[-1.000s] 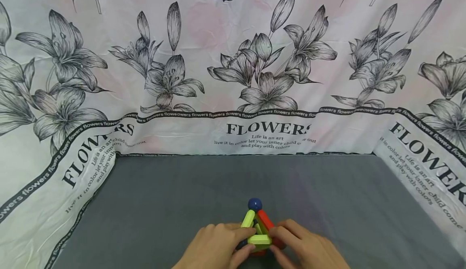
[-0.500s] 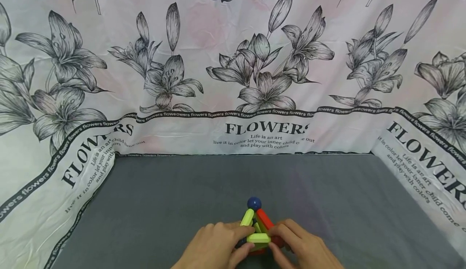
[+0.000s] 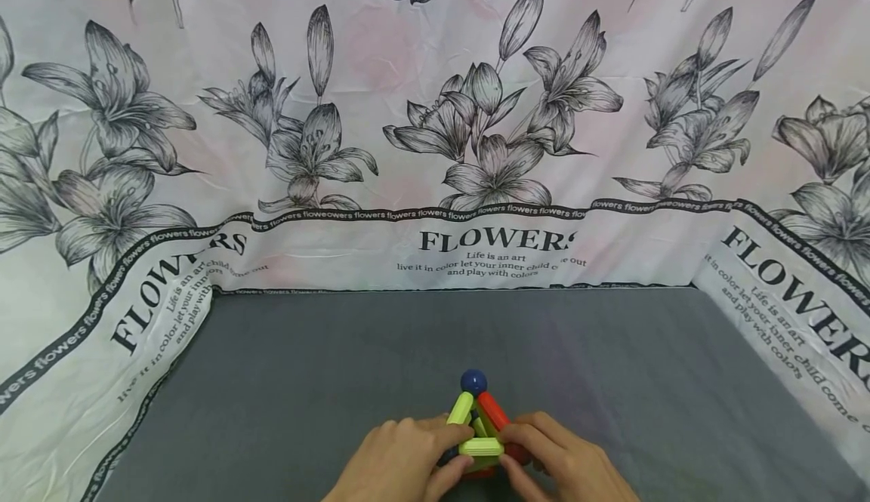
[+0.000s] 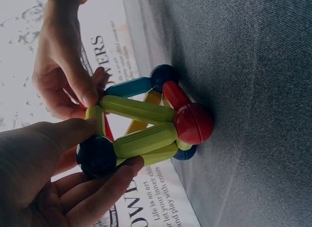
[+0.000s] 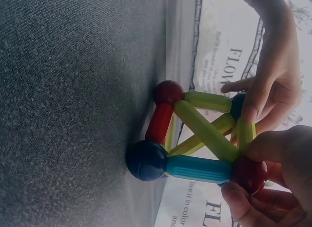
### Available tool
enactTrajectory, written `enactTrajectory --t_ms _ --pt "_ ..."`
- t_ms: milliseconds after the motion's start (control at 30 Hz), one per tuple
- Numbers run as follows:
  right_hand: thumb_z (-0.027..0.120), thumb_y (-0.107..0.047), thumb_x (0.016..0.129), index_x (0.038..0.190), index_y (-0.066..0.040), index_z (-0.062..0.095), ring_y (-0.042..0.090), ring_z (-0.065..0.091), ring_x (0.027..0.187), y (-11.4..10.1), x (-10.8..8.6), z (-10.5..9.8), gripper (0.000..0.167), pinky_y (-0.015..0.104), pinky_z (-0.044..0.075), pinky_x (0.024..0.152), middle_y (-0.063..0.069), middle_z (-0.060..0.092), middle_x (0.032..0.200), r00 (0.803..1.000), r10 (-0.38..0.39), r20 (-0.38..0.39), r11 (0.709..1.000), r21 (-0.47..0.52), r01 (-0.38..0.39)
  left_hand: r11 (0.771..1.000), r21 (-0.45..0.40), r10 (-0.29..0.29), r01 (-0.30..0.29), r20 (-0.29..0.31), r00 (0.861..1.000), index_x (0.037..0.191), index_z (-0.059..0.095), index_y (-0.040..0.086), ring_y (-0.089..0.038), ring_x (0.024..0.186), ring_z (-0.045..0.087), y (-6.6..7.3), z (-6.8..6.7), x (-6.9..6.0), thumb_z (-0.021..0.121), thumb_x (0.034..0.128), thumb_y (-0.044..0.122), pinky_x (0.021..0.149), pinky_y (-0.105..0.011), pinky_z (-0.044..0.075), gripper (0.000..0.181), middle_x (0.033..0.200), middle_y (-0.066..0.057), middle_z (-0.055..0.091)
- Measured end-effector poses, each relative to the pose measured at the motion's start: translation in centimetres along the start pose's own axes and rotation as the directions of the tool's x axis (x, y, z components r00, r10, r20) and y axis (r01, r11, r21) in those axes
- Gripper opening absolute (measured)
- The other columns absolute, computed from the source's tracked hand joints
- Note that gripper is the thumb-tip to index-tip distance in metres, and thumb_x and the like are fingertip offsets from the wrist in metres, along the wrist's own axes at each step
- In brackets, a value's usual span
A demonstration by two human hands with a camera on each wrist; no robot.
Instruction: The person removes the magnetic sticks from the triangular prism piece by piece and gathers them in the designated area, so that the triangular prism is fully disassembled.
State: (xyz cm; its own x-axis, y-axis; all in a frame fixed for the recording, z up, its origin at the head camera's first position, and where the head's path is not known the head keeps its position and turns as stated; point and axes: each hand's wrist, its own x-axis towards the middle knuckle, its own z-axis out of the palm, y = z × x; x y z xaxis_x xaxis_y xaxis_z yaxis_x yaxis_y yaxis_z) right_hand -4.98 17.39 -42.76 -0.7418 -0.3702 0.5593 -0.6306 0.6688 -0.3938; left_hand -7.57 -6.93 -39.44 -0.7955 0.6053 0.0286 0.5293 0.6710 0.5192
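Note:
A frame of coloured rods and balls, like a magnetic stick-and-ball toy, stands on the grey cloth between my hands. My left hand [image 3: 401, 460] grips its near left corner, with thumb and fingers about a dark blue ball [image 4: 96, 156] and the adjoining yellow-green rod [image 3: 481, 447]. At the near right corner my right hand [image 3: 571, 460] pinches a red ball [image 5: 248, 174] at that rod's other end. Beyond them a blue ball [image 3: 473, 381] joins a yellow-green and a red rod [image 3: 493, 411]. Lower down are a teal rod [image 5: 199, 169] and another red ball [image 4: 194, 123]. Fingers partly hide both held corners.
Dark grey cloth [image 3: 326, 366] covers the work surface around the frame. A white curtain [image 3: 381, 253] with printed flowers and lettering hangs behind it and along both sides.

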Motion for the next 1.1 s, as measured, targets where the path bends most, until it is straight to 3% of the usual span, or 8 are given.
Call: enactTrajectory --t_ms 200,467,767,1100 --pt "0.096 -0.009 0.074 0.106 -0.031 0.072 -0.010 0.055 0.074 0.2 0.0 0.1 0.047 0.007 0.046 0.062 -0.023 0.060 0.104 1.000 -0.003 -0.003 0.999 0.034 0.003 1.000 0.020 -0.009 0.009 -0.003 1.000 0.124 0.076 0.029 0.000 0.077 0.064 0.1 -0.1 0.0 0.071 0.1025 0.041 0.059 -0.024 0.052 0.025 0.124 0.003 0.075" --pt "0.095 -0.010 0.078 0.110 -0.033 0.070 -0.010 0.052 0.072 0.6 -0.1 -0.1 0.046 0.007 0.043 0.059 -0.022 0.062 0.104 1.000 0.022 0.022 0.996 0.089 -0.024 1.000 0.000 -0.018 0.018 0.005 1.000 0.123 0.076 0.028 0.003 0.063 0.050 0.1 0.0 -0.2 0.071 0.1030 0.040 0.054 -0.021 0.045 0.024 0.107 0.011 0.073" --pt "0.096 -0.007 0.076 0.114 -0.030 0.071 -0.007 0.054 0.072 1.0 -0.2 -0.2 0.051 0.008 0.044 0.059 -0.017 0.066 0.106 1.000 0.006 -0.005 0.991 0.131 -0.005 1.000 0.007 -0.006 0.006 -0.002 1.000 0.123 0.076 0.028 0.003 0.060 0.050 0.3 -0.1 0.0 0.069 0.1043 0.040 0.054 -0.020 0.044 0.023 0.100 0.014 0.070" --pt "0.093 -0.005 0.076 0.113 -0.022 0.061 -0.007 0.053 0.075 1.5 -0.6 0.2 0.052 0.006 0.044 0.061 -0.015 0.058 0.100 1.000 -0.017 0.025 0.988 0.153 0.013 1.000 0.005 -0.008 0.008 -0.003 1.000 0.120 0.076 0.028 0.002 0.059 0.048 0.6 0.0 0.0 0.072 0.1021 0.038 0.053 -0.020 0.043 0.021 0.094 0.017 0.065"
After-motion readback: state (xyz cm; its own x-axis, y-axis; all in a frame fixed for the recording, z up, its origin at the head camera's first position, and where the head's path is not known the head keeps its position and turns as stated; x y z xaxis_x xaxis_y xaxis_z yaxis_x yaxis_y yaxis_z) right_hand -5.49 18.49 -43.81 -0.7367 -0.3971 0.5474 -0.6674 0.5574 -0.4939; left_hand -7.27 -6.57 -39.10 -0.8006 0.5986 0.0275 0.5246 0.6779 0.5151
